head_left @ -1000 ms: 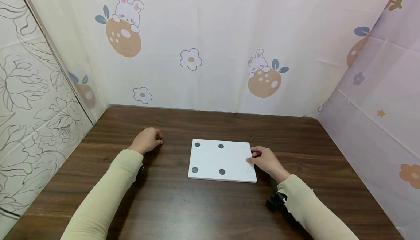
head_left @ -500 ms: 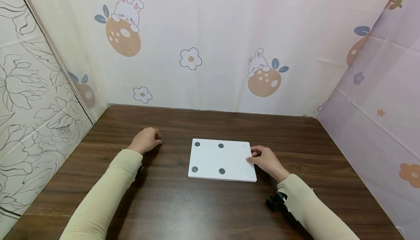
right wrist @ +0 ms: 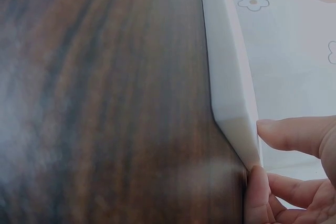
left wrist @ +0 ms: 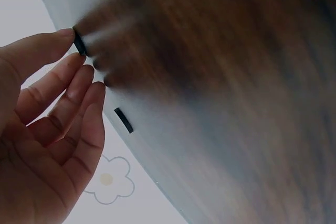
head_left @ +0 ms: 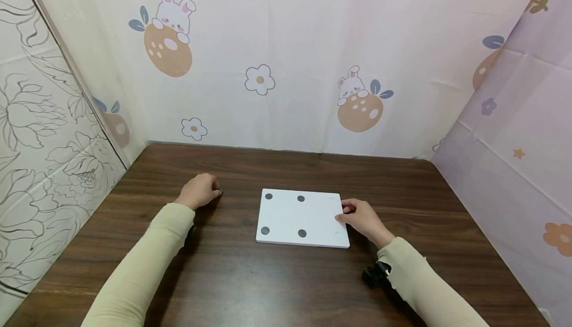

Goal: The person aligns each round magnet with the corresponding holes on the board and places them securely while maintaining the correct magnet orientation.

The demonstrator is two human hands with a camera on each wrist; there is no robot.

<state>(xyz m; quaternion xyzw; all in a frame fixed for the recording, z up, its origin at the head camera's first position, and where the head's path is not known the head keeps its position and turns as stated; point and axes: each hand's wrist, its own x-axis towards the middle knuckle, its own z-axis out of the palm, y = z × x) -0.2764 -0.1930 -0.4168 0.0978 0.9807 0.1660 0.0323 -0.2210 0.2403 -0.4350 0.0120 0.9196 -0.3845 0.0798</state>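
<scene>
My left hand (head_left: 198, 191) is low over the table at the left. In the left wrist view its thumb and index finger pinch a small thin black disc (left wrist: 80, 42), seen edge-on. A second black disc (left wrist: 124, 120) lies on the table just beyond the other fingertips. At the centre rests a flat white board (head_left: 283, 215) bearing several dark round discs (head_left: 302, 233) on its left and middle. Two faint round marks (head_left: 338, 235) show at its right end. My right hand (head_left: 364, 217) holds the board's right edge, thumb on top, fingers against the side.
The dark wood-grain table (head_left: 250, 277) runs back to a patterned curtain (head_left: 299, 108). Another curtain (head_left: 509, 168) closes the right side, and a flower-drawn panel (head_left: 49, 143) stands on the left. A black device (head_left: 376, 275) is strapped at the right wrist.
</scene>
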